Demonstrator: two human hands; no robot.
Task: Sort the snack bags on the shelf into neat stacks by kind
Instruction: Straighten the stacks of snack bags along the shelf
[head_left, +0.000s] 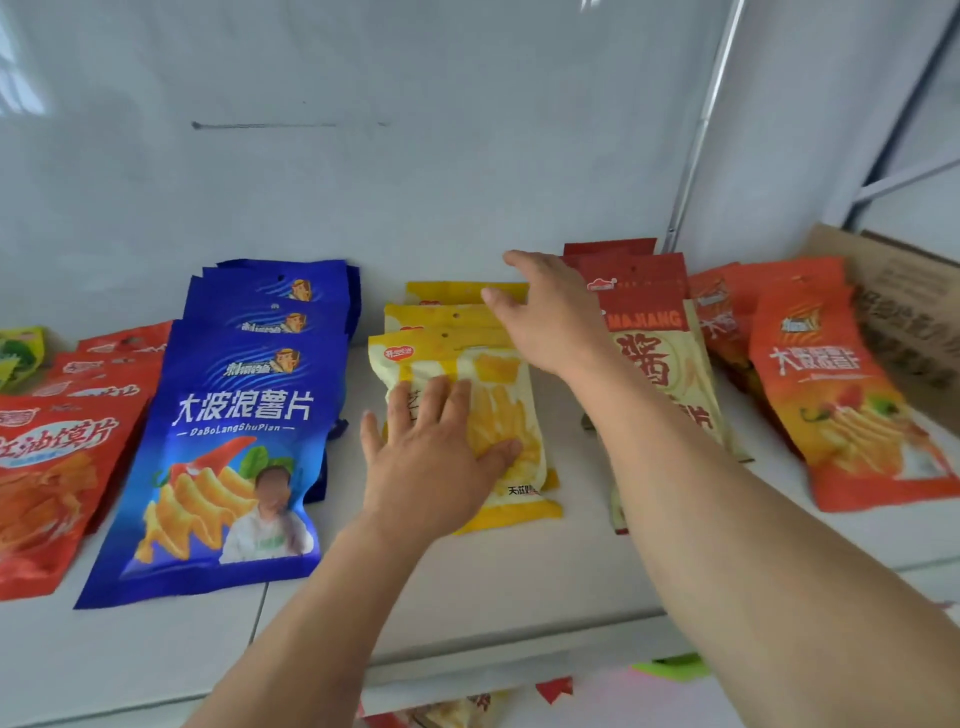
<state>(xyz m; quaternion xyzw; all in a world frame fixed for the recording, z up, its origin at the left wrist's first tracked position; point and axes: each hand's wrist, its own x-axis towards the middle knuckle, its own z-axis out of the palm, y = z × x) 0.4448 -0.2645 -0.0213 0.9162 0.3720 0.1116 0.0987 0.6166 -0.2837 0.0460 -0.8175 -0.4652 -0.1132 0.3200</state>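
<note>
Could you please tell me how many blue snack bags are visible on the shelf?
3 bags clearly: front, middle, back, overlapping in one stack left of the yellow bags. More may hide beneath.

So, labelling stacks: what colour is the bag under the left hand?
Yellow bag, shown in the head view.

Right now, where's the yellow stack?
In the head view, the yellow bag stack sits mid-shelf, between the blue bag stack on its left and the red-and-cream bags on its right, with the left hand flat on its top bag.

Bright, even light; soft blur, edges warped
</note>
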